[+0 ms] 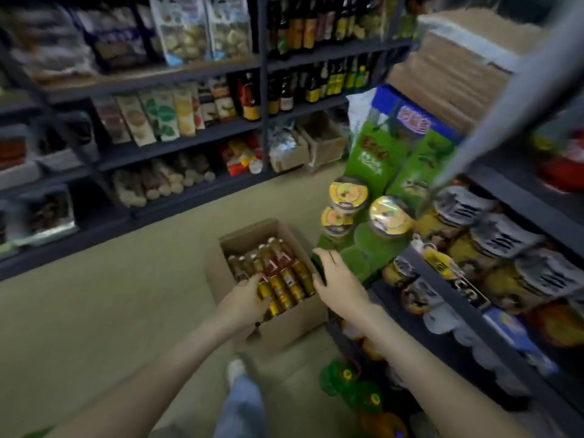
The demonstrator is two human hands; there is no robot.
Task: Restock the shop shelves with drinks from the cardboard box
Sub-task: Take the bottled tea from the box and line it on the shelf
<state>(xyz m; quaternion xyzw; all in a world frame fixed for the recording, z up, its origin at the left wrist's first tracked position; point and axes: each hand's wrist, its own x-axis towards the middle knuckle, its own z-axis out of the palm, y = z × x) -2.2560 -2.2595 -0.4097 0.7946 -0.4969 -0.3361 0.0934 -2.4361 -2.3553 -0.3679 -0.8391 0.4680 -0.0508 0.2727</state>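
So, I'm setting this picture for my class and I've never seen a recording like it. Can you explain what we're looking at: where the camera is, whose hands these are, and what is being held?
There is no machine here. A person wears one wide-angle camera on the head, which looks down at their own bare arms. On the floor stands an open cardboard box full of bottles. The left hand reaches into it, with fingers over the bottle tops. The picture is too blurred to tell whether it grips one. The right hand is at the box's right edge, against something dark that I cannot make out. Stocked shelves stand around.
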